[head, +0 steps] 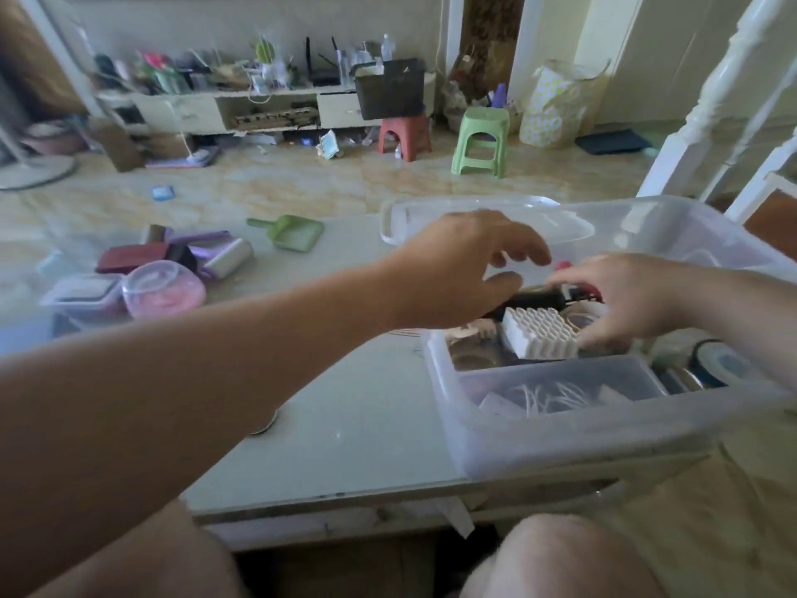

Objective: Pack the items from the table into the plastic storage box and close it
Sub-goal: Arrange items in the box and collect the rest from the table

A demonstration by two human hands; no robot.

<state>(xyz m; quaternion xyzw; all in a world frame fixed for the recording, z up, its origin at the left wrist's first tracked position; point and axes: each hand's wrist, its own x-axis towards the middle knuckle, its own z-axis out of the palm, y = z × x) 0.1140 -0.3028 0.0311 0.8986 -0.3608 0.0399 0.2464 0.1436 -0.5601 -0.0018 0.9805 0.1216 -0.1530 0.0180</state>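
Observation:
The clear plastic storage box point(560, 438) stands at the table's right, holding tape rolls, a smaller clear container point(556, 381), a black item and a white honeycomb block point(539, 334). My right hand point(625, 295) reaches into the box, fingers resting on the block's right end and on things behind it. My left hand point(465, 265) hovers over the box's left rim, fingers spread, holding nothing. The box's lid point(487, 222) lies flat behind the box.
On the table point(345, 425) at the left lie a pink lidded bowl point(164, 289), a small clear lidded box point(82, 295), a dark red case point(129, 256), a lint roller point(224, 256) and a green dustpan point(293, 233). Stools and clutter stand on the floor beyond.

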